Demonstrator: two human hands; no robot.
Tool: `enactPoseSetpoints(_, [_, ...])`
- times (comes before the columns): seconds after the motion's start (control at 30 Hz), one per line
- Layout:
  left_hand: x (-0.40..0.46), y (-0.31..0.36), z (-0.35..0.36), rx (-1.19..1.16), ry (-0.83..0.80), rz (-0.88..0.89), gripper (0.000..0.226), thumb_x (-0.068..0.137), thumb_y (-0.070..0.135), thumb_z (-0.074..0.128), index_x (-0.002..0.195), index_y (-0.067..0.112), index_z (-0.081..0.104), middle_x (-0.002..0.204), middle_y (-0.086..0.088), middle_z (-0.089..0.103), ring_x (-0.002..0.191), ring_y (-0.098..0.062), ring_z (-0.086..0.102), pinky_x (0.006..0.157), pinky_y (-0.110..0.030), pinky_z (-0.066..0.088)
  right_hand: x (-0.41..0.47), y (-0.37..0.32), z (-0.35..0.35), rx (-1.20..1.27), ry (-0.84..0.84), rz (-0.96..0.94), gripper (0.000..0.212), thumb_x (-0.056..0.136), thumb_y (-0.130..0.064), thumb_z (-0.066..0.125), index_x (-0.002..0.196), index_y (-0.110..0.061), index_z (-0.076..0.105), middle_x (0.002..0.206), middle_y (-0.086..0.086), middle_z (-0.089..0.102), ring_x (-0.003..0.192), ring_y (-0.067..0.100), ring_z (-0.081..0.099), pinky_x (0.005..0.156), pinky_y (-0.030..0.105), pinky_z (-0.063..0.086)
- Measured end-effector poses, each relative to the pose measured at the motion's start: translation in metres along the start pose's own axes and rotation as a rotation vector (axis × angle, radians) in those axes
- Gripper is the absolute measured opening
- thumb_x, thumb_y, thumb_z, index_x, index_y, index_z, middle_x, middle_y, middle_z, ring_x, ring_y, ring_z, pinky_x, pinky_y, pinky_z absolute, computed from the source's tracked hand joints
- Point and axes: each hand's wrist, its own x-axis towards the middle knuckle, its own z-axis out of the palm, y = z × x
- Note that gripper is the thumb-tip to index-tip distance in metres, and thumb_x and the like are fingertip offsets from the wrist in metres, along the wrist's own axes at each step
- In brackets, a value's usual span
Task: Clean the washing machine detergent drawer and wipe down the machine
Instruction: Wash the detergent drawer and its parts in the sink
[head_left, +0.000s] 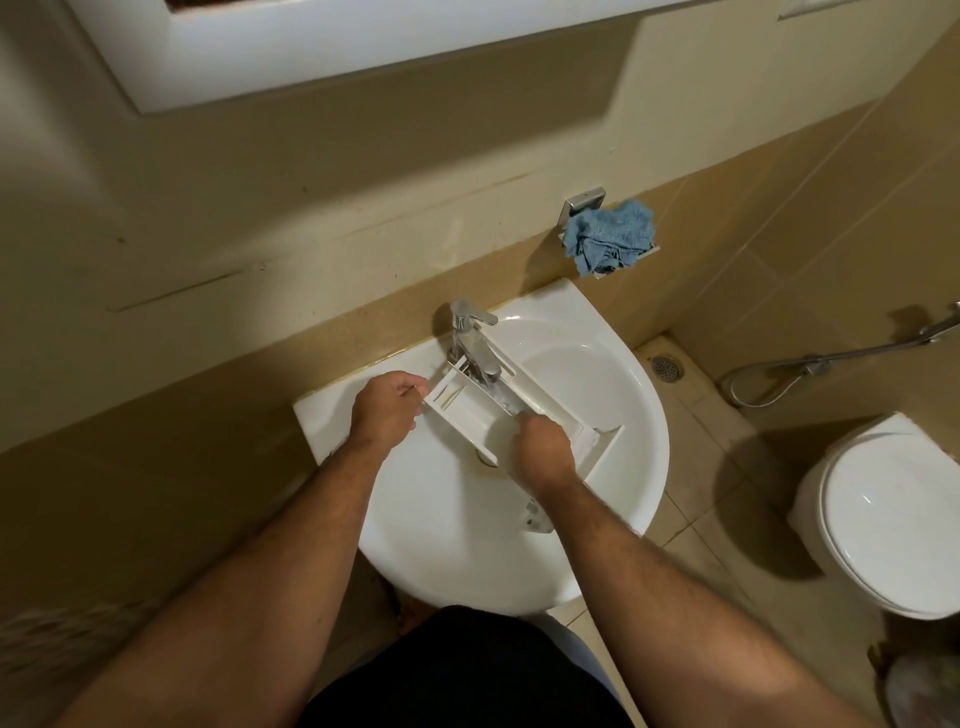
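The white detergent drawer (470, 410) lies tilted over the white sink (613, 384), under the chrome tap (470, 338). My left hand (387, 410) grips the drawer's left end, fingers curled round its edge. My right hand (540, 449) is inside the drawer's middle compartment with curled fingers; whether it holds anything is hidden. Water seems to run from the tap into the drawer. A blue cloth (608, 236) sits bunched on a small wall shelf above the sink.
A closed white toilet (893, 514) stands at the right, with a spray hose (810, 364) on the wall behind it. A floor drain (666, 368) lies between sink and toilet. Beige tiled walls close in behind and to the right.
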Motion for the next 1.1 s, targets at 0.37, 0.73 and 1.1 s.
enactPoseSetpoints(0.37, [-0.014,-0.009,-0.001,-0.089,-0.214,-0.261,0.012,0.095,0.013,0.058,0.103,0.011,0.068,0.104,-0.004,0.066,0.090,-0.021,0.067,0.078,-0.030,0.054,-0.010,0.023,-0.020,-0.267,-0.018,-0.106,0.033,0.091,-0.002,0.045,0.115,-0.013,0.065,0.109,0.009,0.066,0.102,0.029,0.063,0.088,0.036,0.051])
enactPoseSetpoints(0.73, [-0.028,-0.016,-0.015,-0.161,-0.192,-0.244,0.014,0.094,0.013,0.061,0.108,0.012,0.066,0.109,-0.003,0.068,0.096,-0.019,0.067,0.073,-0.025,0.054,-0.004,0.020,-0.013,-0.131,-0.004,-0.120,0.033,0.089,-0.003,0.046,0.109,-0.014,0.070,0.104,0.009,0.068,0.101,0.028,0.062,0.077,0.030,0.044])
enactPoseSetpoints(1.1, [-0.035,-0.018,-0.022,-0.115,-0.140,-0.208,0.020,0.093,0.012,0.062,0.112,0.010,0.067,0.108,-0.002,0.068,0.097,-0.018,0.066,0.070,-0.024,0.054,0.026,-0.004,-0.010,0.106,-0.087,-0.122,0.049,0.088,-0.041,0.061,0.128,-0.012,0.060,0.127,0.013,0.060,0.118,0.032,0.055,0.100,0.039,0.045])
